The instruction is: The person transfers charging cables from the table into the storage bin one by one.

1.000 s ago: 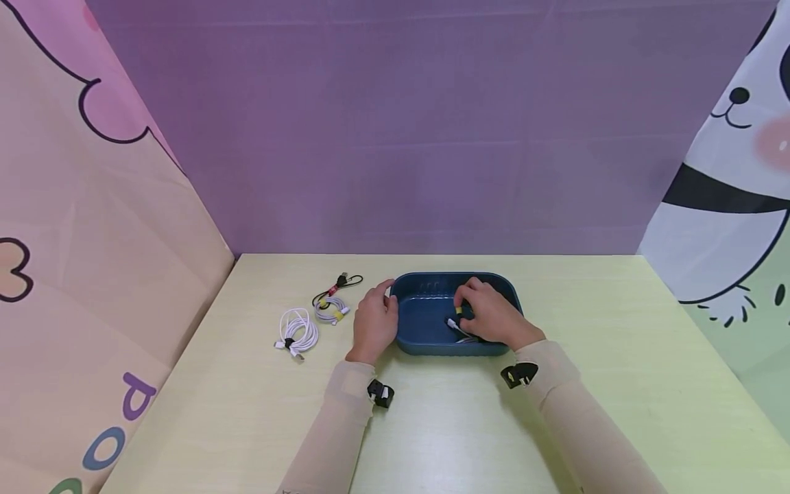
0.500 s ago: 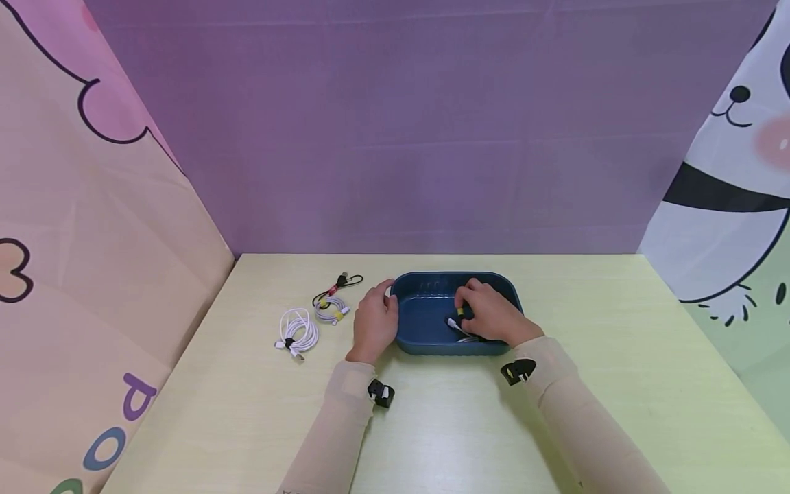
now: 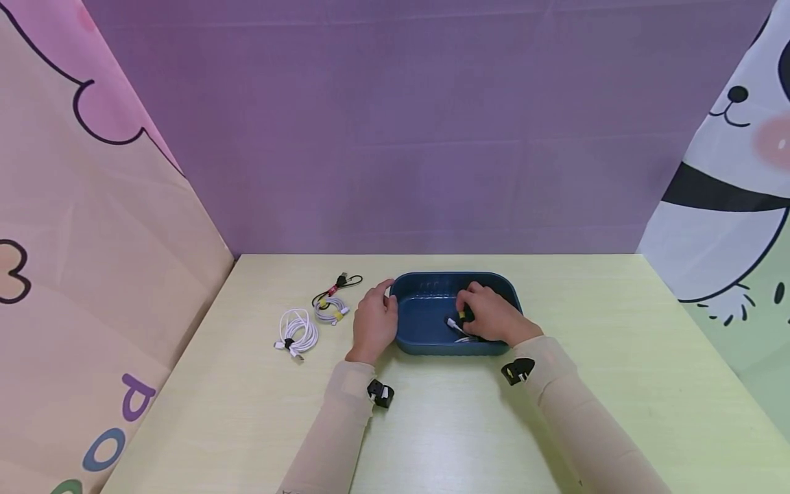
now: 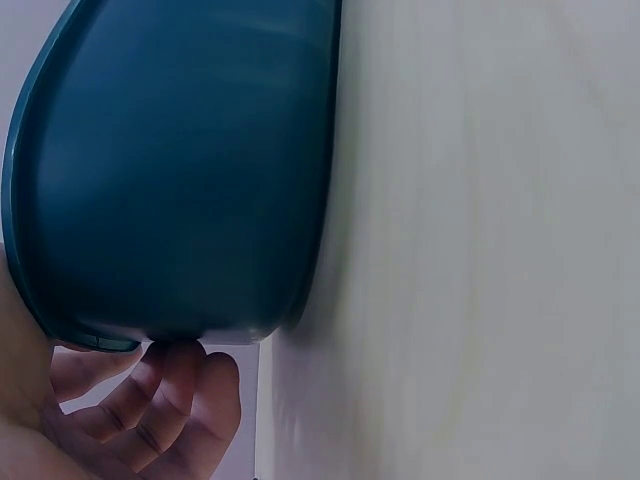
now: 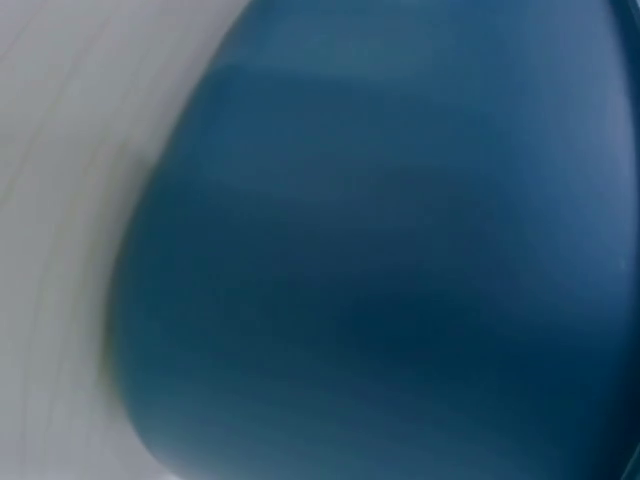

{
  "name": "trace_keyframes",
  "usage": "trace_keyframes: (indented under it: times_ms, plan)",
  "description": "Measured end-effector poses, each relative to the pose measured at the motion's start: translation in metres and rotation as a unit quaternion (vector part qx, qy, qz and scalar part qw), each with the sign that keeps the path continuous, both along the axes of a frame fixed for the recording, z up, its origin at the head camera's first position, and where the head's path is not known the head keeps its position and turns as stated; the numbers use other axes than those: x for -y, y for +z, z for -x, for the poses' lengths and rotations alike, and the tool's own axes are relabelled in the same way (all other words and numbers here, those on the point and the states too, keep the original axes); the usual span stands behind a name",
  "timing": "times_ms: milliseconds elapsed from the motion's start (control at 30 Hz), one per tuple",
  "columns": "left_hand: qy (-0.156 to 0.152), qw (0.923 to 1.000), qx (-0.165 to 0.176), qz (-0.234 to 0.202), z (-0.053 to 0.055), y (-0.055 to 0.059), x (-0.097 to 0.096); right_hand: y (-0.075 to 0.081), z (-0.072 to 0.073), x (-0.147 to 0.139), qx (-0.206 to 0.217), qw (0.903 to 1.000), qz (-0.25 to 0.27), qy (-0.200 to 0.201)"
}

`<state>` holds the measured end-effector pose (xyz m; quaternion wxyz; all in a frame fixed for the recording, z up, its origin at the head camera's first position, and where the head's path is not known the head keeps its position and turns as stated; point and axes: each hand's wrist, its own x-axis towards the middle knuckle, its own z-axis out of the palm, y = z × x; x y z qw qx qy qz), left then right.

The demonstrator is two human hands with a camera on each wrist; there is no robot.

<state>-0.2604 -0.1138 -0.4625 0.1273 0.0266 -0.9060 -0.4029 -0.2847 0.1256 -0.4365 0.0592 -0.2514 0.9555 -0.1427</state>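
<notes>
A dark blue rectangular plastic bin [image 3: 426,348] stands on the table. My left hand [image 3: 375,324] holds its left end, with the fingers [image 4: 205,395] bent against the outer wall in the left wrist view. Inside the bin's right part, my right hand [image 3: 494,315] pinches a dark cable with a yellow band [image 3: 467,314], mostly hidden by the fingers. Beside those fingers a white cable connector [image 3: 452,323] lies on the bin floor, with more cable partly under the hand. The right wrist view has only the bin's outer wall [image 5: 370,250] and tabletop, no fingers.
Left of the bin lie a coiled white cable [image 3: 300,333] with a black tie, a coiled pale lilac cable [image 3: 332,310] with yellow ties, and a black cable [image 3: 341,283] with a red tie. A purple backdrop [image 3: 395,137] rises behind the table [image 3: 444,425].
My right hand has shifted very slightly within the bin, its fingers still at the dark cable. The left hand and the bin have stayed in place.
</notes>
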Motion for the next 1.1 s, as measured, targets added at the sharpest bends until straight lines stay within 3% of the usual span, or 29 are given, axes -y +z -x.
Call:
trace_keyframes:
  times_ms: [533,1100]
  plan:
    - [-0.001,1.0,-0.001,-0.001,0.0,-0.0002,0.0002,-0.0035,0.0048,-0.0023,0.013,0.9999,-0.003,-0.003]
    - [0.0,1.0,-0.005,-0.007,-0.0003,0.0008,0.0016,-0.0046,0.0007,-0.0068,-0.045,0.9989,-0.016,0.004]
